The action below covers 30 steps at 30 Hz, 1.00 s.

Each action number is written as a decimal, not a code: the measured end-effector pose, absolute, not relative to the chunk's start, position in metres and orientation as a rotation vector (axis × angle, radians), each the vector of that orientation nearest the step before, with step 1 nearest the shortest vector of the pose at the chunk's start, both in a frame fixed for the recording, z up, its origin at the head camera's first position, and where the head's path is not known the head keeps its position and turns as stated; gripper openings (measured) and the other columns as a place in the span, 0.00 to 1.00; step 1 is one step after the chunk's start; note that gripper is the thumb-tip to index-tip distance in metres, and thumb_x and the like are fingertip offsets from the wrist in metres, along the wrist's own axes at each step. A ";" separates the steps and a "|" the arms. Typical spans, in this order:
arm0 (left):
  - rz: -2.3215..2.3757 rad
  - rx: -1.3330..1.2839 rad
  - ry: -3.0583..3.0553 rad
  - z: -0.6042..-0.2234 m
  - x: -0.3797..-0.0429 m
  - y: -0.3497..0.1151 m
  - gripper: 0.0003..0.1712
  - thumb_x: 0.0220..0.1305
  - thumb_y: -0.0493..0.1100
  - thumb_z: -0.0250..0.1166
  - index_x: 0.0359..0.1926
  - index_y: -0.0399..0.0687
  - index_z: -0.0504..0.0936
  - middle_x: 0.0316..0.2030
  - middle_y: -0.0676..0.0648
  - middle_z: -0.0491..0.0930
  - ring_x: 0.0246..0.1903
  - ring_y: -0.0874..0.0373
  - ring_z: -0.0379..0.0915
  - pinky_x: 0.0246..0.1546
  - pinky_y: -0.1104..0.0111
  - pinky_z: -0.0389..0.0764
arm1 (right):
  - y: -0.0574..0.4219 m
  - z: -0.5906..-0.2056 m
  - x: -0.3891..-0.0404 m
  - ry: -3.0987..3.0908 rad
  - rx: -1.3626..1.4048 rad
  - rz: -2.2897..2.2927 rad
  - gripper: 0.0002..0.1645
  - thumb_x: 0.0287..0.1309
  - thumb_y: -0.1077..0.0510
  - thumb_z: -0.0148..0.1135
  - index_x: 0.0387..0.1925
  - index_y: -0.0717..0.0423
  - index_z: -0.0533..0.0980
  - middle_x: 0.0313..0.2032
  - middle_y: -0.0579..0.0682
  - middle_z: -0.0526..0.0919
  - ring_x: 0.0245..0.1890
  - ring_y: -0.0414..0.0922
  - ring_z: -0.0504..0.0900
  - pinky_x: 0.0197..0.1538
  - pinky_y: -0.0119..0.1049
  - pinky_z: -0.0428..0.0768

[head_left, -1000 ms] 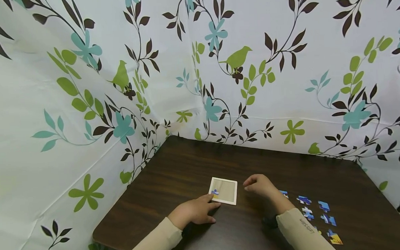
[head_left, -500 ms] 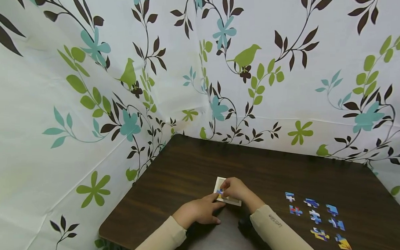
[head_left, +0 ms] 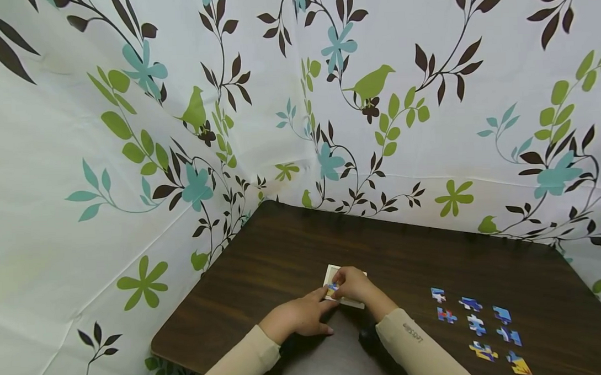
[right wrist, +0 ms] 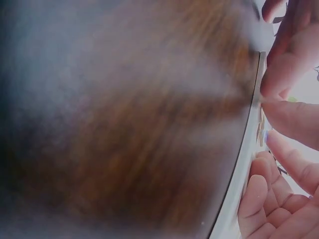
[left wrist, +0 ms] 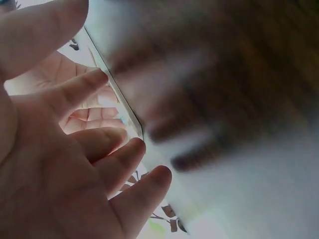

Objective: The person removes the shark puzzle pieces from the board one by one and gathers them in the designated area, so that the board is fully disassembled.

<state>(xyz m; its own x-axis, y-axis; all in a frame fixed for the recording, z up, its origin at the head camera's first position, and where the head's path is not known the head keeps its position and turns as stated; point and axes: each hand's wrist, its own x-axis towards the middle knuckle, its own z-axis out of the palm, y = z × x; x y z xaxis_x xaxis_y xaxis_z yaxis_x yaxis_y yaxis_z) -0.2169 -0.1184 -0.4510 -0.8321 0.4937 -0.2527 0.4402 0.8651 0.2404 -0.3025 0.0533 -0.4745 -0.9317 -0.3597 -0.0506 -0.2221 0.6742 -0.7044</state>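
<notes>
A square, light wooden puzzle tray (head_left: 354,304) lies on the dark table, partly covered by both hands. In its near left corner sits a blue and yellow puzzle piece (head_left: 332,289). My right hand (head_left: 357,285) reaches over the tray, with thumb and forefinger pinching at this piece. The right wrist view shows a bit of blue by the forefinger (right wrist: 291,159); most of the piece is hidden there. My left hand (head_left: 301,314) has its fingers extended and touches the tray's near left edge. In the left wrist view, fingertips lie along the tray's rim (left wrist: 127,104).
Several loose puzzle pieces (head_left: 476,325) are spread in rough rows to the right of the right arm. A patterned curtain (head_left: 378,124) hangs along the table's far and left sides. The table's rounded left corner (head_left: 159,347) shows beside the left arm.
My right hand has moved left from beside the tray to the piece in its corner. The left hand stays at the tray's edge. The head view has shifted slightly.
</notes>
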 end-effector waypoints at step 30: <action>0.229 0.623 2.728 -0.454 -0.219 -0.116 0.42 0.63 0.63 0.65 0.75 0.66 0.61 0.78 0.44 0.52 0.76 0.50 0.51 0.72 0.58 0.64 | 0.121 -0.459 -0.292 2.606 -0.394 -1.351 0.13 0.45 0.74 0.69 0.36 0.66 0.79 0.27 0.53 0.79 0.24 0.42 0.77 0.26 0.35 0.82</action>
